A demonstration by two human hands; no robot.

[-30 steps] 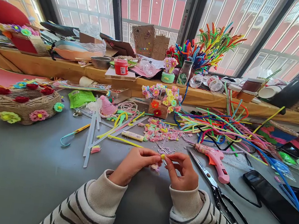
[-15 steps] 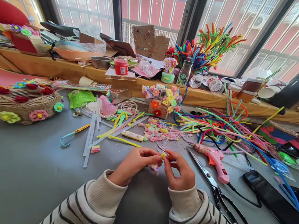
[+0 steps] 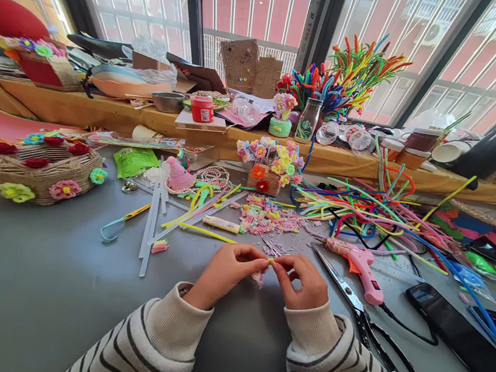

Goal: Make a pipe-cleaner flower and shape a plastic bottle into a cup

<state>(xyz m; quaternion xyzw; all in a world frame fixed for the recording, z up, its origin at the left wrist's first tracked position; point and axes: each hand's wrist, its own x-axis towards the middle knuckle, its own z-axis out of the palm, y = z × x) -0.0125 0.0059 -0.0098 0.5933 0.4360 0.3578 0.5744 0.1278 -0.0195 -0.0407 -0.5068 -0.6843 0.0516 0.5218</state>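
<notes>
My left hand (image 3: 227, 272) and my right hand (image 3: 301, 281) meet low in the middle of the view, fingertips close together. Between them is a small yellow fuzzy piece (image 3: 270, 261), pinched by thumb and fingers of both hands. A pale pink and white fuzzy bit (image 3: 259, 280) hangs just below, partly hidden by the left fingers. Thin purplish stems (image 3: 272, 248) lie just beyond the fingertips. Right of my right hand are large black-handled scissors (image 3: 354, 299) and a pink glue gun (image 3: 363, 270).
A twine basket with flowers (image 3: 42, 172) stands at left. Clear glue sticks (image 3: 148, 233) lie nearer. Cut fuzzy pieces (image 3: 266, 216) spread in front of a small flower box (image 3: 264, 179). Pipe cleaners (image 3: 364, 211) pile up at right, near a black phone (image 3: 452, 338).
My right hand has shifted slightly right and its fingers have drawn closer together around the yellow piece. The left hand stays nearly in place.
</notes>
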